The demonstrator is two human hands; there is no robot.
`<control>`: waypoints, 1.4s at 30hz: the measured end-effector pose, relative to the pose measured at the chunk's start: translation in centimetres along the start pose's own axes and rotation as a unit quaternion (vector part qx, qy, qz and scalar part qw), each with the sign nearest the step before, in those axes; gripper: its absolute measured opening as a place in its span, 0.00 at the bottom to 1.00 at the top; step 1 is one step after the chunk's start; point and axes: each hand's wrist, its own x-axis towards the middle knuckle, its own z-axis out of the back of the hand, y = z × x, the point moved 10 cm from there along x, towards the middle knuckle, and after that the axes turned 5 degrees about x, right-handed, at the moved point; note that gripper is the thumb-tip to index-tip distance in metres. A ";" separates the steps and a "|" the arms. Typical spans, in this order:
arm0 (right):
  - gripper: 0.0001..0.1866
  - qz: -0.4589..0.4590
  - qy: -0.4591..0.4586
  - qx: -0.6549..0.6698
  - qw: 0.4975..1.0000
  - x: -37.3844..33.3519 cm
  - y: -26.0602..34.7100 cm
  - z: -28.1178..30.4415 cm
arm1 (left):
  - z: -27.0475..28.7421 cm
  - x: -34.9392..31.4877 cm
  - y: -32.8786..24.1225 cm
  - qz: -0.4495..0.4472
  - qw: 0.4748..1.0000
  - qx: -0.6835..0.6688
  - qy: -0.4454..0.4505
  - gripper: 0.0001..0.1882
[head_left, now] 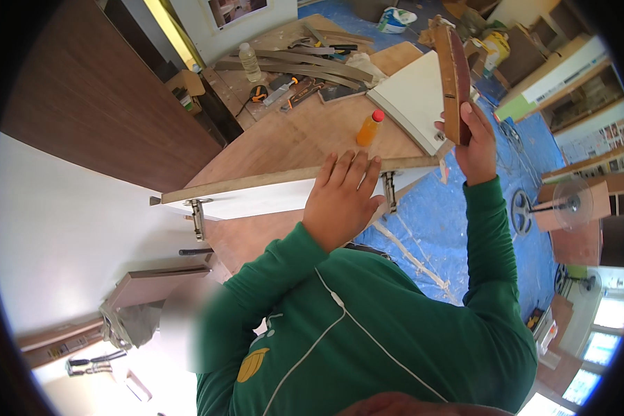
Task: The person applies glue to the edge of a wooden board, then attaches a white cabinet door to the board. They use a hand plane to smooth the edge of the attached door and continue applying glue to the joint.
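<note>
A white cabinet door (256,202) stands on its long edge in front of me, with two metal hinges on its near face: one hinge (198,220) at the left, another hinge (390,191) at the right. My left hand (343,201) lies over the door's upper edge, fingers stretched out and slightly apart. Raised at the right, my right hand (477,142) is closed around the lower end of a long wooden sanding block (453,83). Dark red sandpaper covers the block's right side. The block is upright and apart from the door.
Beyond the door, the wooden worktop (270,149) carries an orange bottle (369,130) with a red cap, a clear bottle (249,62), a tape measure (258,93), hand saws, strips and a white panel (416,90). Blue sheeting (423,236) covers the floor; a fan (568,202) stands right.
</note>
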 end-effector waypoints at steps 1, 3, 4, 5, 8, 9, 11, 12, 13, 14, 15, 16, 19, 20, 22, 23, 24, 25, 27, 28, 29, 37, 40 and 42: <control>0.27 -0.004 -0.010 -0.041 0.999 1.5 0.1 1.1 | 0.2 0.5 -0.1 0.009 1.000 -0.003 -0.001 0.33; 0.26 -0.022 0.025 -0.142 0.989 5.1 -2.3 4.1 | 0.3 1.4 -0.3 0.033 0.999 -0.008 -0.004 0.30; 0.26 -0.028 0.040 -0.191 0.980 6.8 -4.2 6.0 | 0.3 1.6 -0.4 0.046 0.999 -0.009 -0.005 0.28; 0.27 -0.046 0.047 -0.238 0.969 8.4 -7.1 8.0 | 0.2 1.8 -0.4 0.059 0.998 -0.011 -0.004 0.27; 0.27 0.050 0.071 -0.403 0.911 11.7 -16.2 12.6 | 0.3 2.8 -0.7 0.075 0.997 -0.005 -0.018 0.24; 0.26 0.063 0.096 -0.392 0.913 12.1 -19.1 12.7 | 0.2 2.9 -0.7 0.082 0.996 -0.004 -0.017 0.24; 0.23 0.045 0.109 -0.441 0.890 11.9 -22.3 10.8 | 0.2 3.0 -0.6 0.098 0.995 0.003 -0.013 0.23; 0.21 0.018 0.126 -0.470 0.874 12.0 -24.0 10.0 | 0.1 2.8 -0.6 0.107 0.994 0.018 -0.011 0.23; 0.21 0.017 0.128 -0.485 0.865 12.2 -25.0 9.6 | -0.1 2.9 -0.6 0.113 0.993 0.033 -0.011 0.24; 0.21 0.017 0.130 -0.500 0.856 12.1 -26.0 9.1 | -0.2 3.1 -0.6 0.118 0.992 0.047 -0.010 0.24; 0.21 0.017 0.132 -0.514 0.847 12.1 -26.9 8.6 | -0.4 3.2 -0.6 0.121 0.991 0.054 -0.005 0.24; 0.22 0.029 0.126 -0.525 0.841 11.9 -27.6 8.2 | -0.6 3.3 -0.7 0.123 0.990 0.062 0.000 0.23; 0.24 0.052 0.110 -0.550 0.826 11.7 -29.6 7.5 | -1.0 3.6 -0.7 0.129 0.989 0.072 0.008 0.22; 0.25 0.050 0.107 -0.555 0.823 11.7 -30.5 7.4 | -1.1 3.7 -0.7 0.130 0.989 0.073 0.009 0.21; 0.27 0.044 0.103 -0.563 0.819 11.6 -31.3 7.0 | -1.1 3.8 -0.7 0.131 0.989 0.074 0.010 0.21; 0.28 0.040 0.100 -0.566 0.817 11.5 -31.7 6.8 | -1.0 3.9 -0.7 0.130 0.989 0.074 0.011 0.20; 0.29 0.036 0.097 -0.570 0.815 11.5 -32.0 6.7 | -1.0 4.0 -0.7 0.131 0.989 0.074 0.012 0.20; 0.30 0.033 0.099 -0.577 0.810 11.4 -32.1 6.7 | -1.0 4.0 -0.7 0.130 0.989 0.072 0.012 0.20; 0.32 0.026 0.101 -0.592 0.799 11.2 -32.2 6.7 | -1.1 4.2 -0.6 0.132 0.989 0.065 0.022 0.20; 0.30 0.055 0.077 -0.596 0.797 10.9 -31.2 6.8 | -1.1 4.4 -0.7 0.134 0.989 0.059 0.031 0.20; 0.28 0.084 0.052 -0.600 0.794 10.5 -30.2 7.1 | -1.2 4.6 -0.7 0.135 0.989 0.052 0.040 0.20; 0.24 -0.223 0.270 0.094 0.932 2.7 -15.7 2.4 | -1.2 4.6 -0.7 0.143 0.987 0.053 0.046 0.20; 0.22 -0.138 0.348 0.005 0.927 -1.1 -8.3 -1.8 | -1.2 4.5 -0.9 0.138 0.988 0.066 0.037 0.21; 0.21 -0.166 0.387 -0.089 0.902 -2.9 -8.3 -2.8 | -1.2 4.2 -1.0 0.134 0.988 0.068 0.024 0.21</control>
